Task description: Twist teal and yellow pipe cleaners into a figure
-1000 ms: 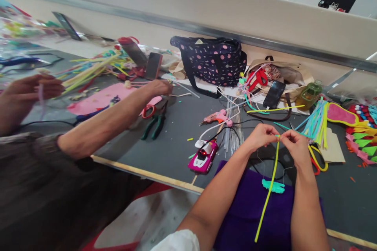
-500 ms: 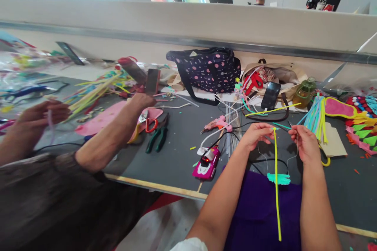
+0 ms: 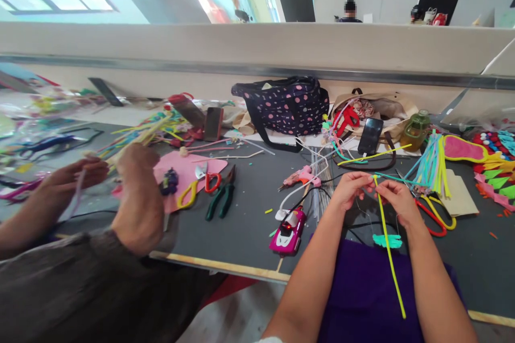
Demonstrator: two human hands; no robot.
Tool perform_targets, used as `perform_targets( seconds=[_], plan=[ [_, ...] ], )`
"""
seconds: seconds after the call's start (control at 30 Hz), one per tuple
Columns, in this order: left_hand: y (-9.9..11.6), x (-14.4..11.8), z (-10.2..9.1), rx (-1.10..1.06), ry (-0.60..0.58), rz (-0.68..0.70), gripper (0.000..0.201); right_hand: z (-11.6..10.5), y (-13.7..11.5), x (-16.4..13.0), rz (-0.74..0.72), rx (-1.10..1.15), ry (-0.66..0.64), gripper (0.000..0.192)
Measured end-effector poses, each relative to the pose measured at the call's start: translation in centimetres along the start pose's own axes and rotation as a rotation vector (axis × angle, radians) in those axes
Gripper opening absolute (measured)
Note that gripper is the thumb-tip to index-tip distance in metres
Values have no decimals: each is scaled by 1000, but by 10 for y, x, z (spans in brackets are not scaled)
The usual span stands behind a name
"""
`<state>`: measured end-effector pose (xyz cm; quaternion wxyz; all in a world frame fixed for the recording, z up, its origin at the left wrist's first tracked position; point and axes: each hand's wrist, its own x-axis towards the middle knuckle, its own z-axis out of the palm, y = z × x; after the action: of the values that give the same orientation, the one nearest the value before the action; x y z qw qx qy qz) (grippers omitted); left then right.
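My left hand [image 3: 356, 190] is closed in a pinch on a thin wire frame where a yellow pipe cleaner [image 3: 387, 236] and a teal pipe cleaner [image 3: 392, 177] meet. My right hand [image 3: 396, 201] pinches the yellow pipe cleaner just below its top, close to my left fingertips. Its long end hangs down over my purple clothing, while the teal one points off to the right. Below my hands, a fuzzy teal piece [image 3: 387, 240] sits on the lower part of the wire. The fingers partly hide the joint. Red-and-yellow scissors [image 3: 436, 217] lie right of my right hand.
A pink glue gun [image 3: 301, 176] and a magenta car-shaped power strip [image 3: 287, 233] with cables lie to my left. Beyond are pliers [image 3: 221, 198], other scissors [image 3: 193, 193] and a co-worker's hands [image 3: 139, 193]. A dark bag [image 3: 287, 107], phone [image 3: 370, 136] and green bottle [image 3: 416, 128] stand behind.
My right hand has moved left from the teal pipe cleaner to the yellow one, whose lower end swung right. Scissors now show beside it. The co-worker's right hand drew back left off the pink sheet.
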<state>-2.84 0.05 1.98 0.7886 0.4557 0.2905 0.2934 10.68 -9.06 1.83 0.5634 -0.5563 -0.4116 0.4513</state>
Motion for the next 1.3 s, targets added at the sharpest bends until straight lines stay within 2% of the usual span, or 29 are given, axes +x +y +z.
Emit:
perform_targets(
  seconds=[0.17,0.4,0.53,0.7,0.93,1.0,1.1,1.17,1.23,1.3],
  plan=[
    [2,0,-3,-32,-7,-30,35,1,-2,-3,62,68,-17,33],
    [3,0,-4,-98,-17,-52,33,3,3,0,41,31,35,35],
    [3,-1,0,-132,5,-44,32,6,6,1,42,71,22,34],
    [2,-2,2,-134,15,-6,32,12,8,1,148,121,-28,38],
    [-1,0,-1,-110,35,15,32,7,13,3,130,119,-12,38],
    [-1,1,-3,-117,61,29,32,0,13,4,94,111,84,39],
    [-2,4,-6,-141,112,53,32,-13,10,4,-33,99,374,41],
    [-2,5,-9,-162,153,73,31,-19,5,1,-154,109,509,36],
    [-1,5,-10,-172,180,92,31,-21,-2,-4,-276,84,519,29],
    [-1,5,-12,-171,196,107,31,-18,-8,-11,-365,-23,428,22]
  ],
)
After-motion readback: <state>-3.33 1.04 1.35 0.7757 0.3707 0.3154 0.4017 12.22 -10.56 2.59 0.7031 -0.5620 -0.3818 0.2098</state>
